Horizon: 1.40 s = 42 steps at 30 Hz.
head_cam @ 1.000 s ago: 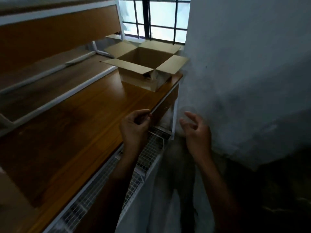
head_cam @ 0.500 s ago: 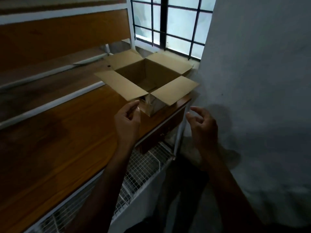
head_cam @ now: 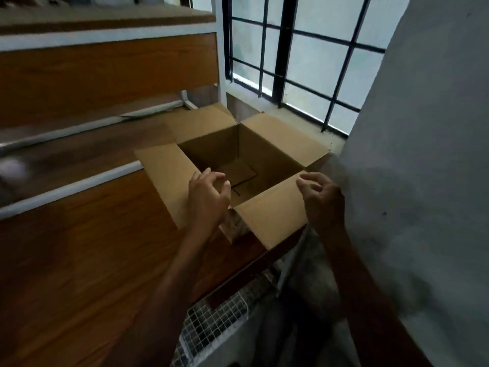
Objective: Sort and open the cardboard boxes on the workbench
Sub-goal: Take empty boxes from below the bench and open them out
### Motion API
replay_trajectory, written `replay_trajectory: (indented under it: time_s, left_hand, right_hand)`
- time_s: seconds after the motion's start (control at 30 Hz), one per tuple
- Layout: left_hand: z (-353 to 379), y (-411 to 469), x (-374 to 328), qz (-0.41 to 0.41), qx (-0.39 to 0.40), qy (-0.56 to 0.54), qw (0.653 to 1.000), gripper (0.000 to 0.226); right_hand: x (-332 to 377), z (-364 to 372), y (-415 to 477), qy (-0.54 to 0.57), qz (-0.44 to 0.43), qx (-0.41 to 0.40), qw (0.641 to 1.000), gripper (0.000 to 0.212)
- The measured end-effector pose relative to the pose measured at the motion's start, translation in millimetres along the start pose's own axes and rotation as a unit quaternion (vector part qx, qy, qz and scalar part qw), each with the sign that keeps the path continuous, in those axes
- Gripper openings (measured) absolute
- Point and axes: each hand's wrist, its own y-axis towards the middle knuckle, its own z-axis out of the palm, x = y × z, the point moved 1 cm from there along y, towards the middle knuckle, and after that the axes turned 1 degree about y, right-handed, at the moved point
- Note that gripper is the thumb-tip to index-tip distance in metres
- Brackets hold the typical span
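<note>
One brown cardboard box (head_cam: pixel 267 154) stands at the far right corner of the wooden workbench (head_cam: pixel 87 250), its four flaps spread outward and its inside bare. My left hand (head_cam: pixel 207 201) hovers over the near-left flap (head_cam: pixel 164 170), fingers curled and apart, holding nothing. My right hand (head_cam: pixel 321 201) is at the outer edge of the near-right flap (head_cam: pixel 270 218), fingers loosely bent; I cannot tell whether it touches the cardboard.
A barred window (head_cam: pixel 299 62) is behind the box. A grey wall (head_cam: pixel 423 154) runs close along the right. Wooden shelves with white rails (head_cam: pixel 79 181) rise at the left. A wire mesh shelf (head_cam: pixel 211 324) sits under the bench edge.
The view has closed in on the box. Both hands moved forward from the bench's front edge up to the box's near flaps.
</note>
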Motion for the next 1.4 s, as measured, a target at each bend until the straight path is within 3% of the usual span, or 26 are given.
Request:
replay_trajectory:
  time_s: [0.13,0.23,0.37,0.47,0.57,0.7,0.97,1.23,1.4]
  left_hand:
    - [25.7,21.7,22.0,-0.074,0.038,0.113,0.990,0.055]
    - [40.9,26.3,29.8,-0.179,0.045,0.105,0.977,0.083]
    - [57.6,30.5,38.3,-0.361,-0.006,-0.036,0.932,0.101]
    - [64.3,27.0,39.7,-0.435,-0.045,-0.161,0.885,0.111]
    - [69.2,22.9,32.3,-0.443,-0.080,-0.184,0.874,0.115]
    - [69.6,19.0,35.4,-0.449,-0.093,-0.171,0.872,0.125]
    - [53.9,-6.0,24.1,-0.423,-0.161,-0.243,0.858,0.077]
    - [-23.9,-52.9,47.3,-0.424,-0.242,-0.269,0.830,0.078]
    - [-81.6,-94.0,79.5,-0.438,-0.281,-0.225,0.824,0.075]
  right_hand:
    - [-14.3,12.5,48.2,-0.046,0.009,0.021,0.999,0.033]
    - [-32.0,21.9,85.0,-0.099,0.036,0.067,0.992,0.036]
    - [-51.5,27.1,124.4,-0.087,0.072,0.087,0.990,0.030]
    - [-56.5,29.1,142.0,-0.078,0.092,0.115,0.986,0.031]
    - [-62.8,33.7,152.2,-0.054,0.082,0.138,0.985,0.019]
    - [-67.4,35.6,159.6,-0.039,0.050,0.160,0.985,0.018]
    - [-61.8,38.6,160.3,-0.013,0.082,0.227,0.970,0.027]
    - [-27.1,76.8,98.1,-0.001,0.057,0.359,0.931,0.026]
    - [8.6,117.0,38.3,0.050,0.072,0.402,0.912,0.021]
